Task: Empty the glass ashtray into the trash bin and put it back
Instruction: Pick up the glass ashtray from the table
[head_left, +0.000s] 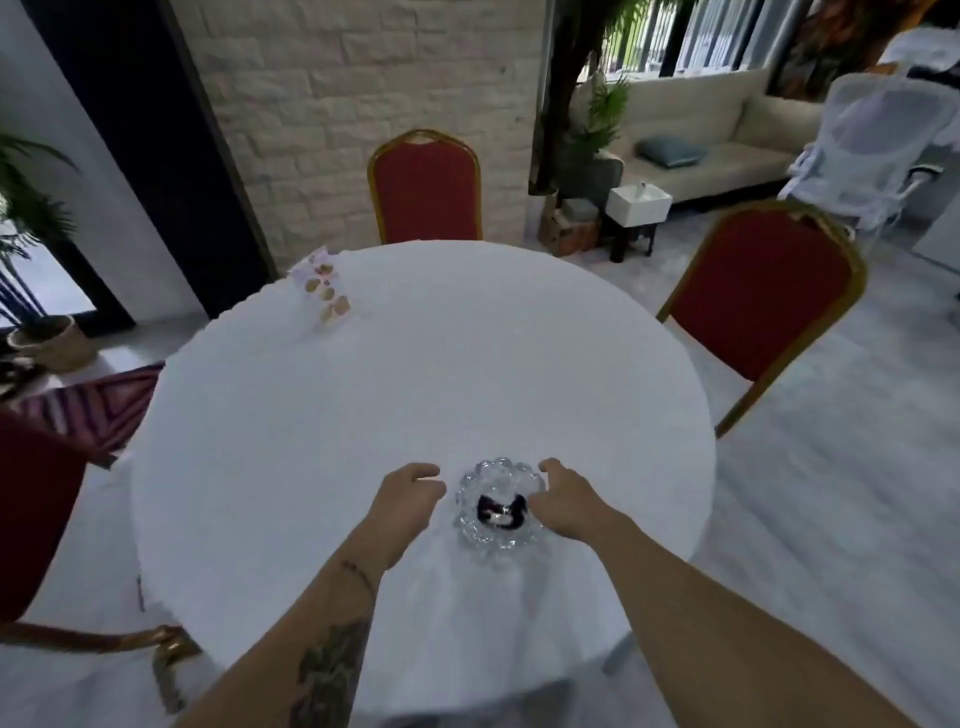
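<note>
While both our arms reach out over the round white tabletop (363, 415), we have the glass ashtray (500, 506) sitting on the cloth near the edge closest to us, between our two hands. It stands flat, with a knobbly clear rim, and something dark lies in its middle; what that dark stuff is we cannot make out. Our left hand (408, 499) is just beside the ashtray's left side, fingers curled loosely and holding nothing, with a sliver of white cloth showing between it and the glass. Our right hand (563, 501) is right up at the ashtray's right rim, fingers bent over that edge and thumb toward the near side; whether it has truly closed on the glass or only touches it, we cannot tell, as the picture is soft there. Further off on the tabletop, well apart from the ashtray at the far left, lies a small card (323, 288) printed with brownish round shapes. Red chairs with gold frames ring the tabletop: one chair (425, 189) straight across from us, another (769, 291) at the right, a third partly seen at the left edge. Beyond them stand a pale brick wall (363, 104) and a cream sofa (717, 140).
</note>
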